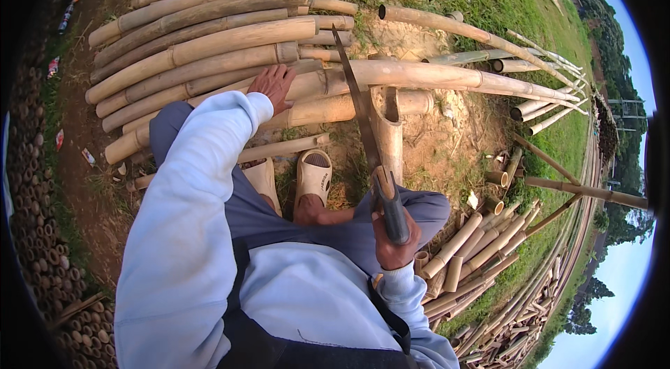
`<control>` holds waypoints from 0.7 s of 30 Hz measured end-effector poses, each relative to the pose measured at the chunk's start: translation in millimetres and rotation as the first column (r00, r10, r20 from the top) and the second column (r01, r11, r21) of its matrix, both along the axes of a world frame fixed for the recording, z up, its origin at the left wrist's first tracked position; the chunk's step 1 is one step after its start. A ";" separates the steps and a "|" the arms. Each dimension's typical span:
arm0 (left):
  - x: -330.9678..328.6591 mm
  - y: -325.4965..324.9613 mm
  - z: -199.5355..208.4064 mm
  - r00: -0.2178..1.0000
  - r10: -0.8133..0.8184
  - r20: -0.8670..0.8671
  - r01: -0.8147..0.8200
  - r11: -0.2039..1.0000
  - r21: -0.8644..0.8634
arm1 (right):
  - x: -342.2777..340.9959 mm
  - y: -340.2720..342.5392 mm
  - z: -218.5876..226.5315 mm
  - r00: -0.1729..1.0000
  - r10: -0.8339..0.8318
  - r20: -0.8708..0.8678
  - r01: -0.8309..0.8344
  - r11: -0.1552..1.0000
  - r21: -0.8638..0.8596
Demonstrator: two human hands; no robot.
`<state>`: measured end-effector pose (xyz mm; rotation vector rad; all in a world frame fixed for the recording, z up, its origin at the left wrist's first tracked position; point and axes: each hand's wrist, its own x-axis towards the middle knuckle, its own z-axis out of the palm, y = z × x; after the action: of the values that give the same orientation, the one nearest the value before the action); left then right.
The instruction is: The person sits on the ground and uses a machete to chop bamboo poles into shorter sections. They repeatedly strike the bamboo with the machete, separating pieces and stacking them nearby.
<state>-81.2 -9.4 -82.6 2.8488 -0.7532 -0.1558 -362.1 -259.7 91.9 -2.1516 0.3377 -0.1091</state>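
My right hand (398,240) is closed around the handle of a hand saw (361,107). The long dark blade points away from me and crosses a bamboo pole (426,74); whether its teeth touch the pole I cannot tell. That pole rests on an upright bamboo post (387,133) with a notched top, and runs off to the right. My left hand (273,87) lies on the pole's left part with its fingers stretched out. Beside it several cut bamboo lengths (202,51) lie side by side on the left.
Long bamboo poles (447,26) stretch off at the far right. Short offcuts (464,250) are piled to my right, near a bamboo frame (586,190). Stacked bamboo pieces (45,229) line the left edge. My sandalled feet (314,177) are just below the work, beside a thin bamboo piece (283,148).
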 end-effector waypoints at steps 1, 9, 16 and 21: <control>1.0 -0.1 -1.4 1.000 -0.007 -0.003 0.007 1.000 -0.014 | 8.0 2.7 -8.3 0.999 0.004 0.038 -0.003 1.000 -0.010; 2.0 0.3 -8.6 0.998 -0.031 0.063 0.030 0.999 0.016 | 11.4 18.6 6.2 0.997 -0.031 -0.066 0.022 0.991 -0.131; 1.8 0.3 -11.6 0.997 -0.053 0.048 0.053 0.999 -0.006 | 24.9 23.8 2.5 0.999 0.021 -0.038 -0.025 0.994 -0.106; 0.7 2.5 -13.0 0.999 -0.035 0.036 0.034 0.999 0.016 | 9.2 12.0 2.7 0.997 0.060 0.049 -0.051 0.983 -0.178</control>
<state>-80.5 -7.0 -95.5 2.8618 -0.8124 -0.1159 -352.9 -247.8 94.7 -2.3274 0.2440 -0.1709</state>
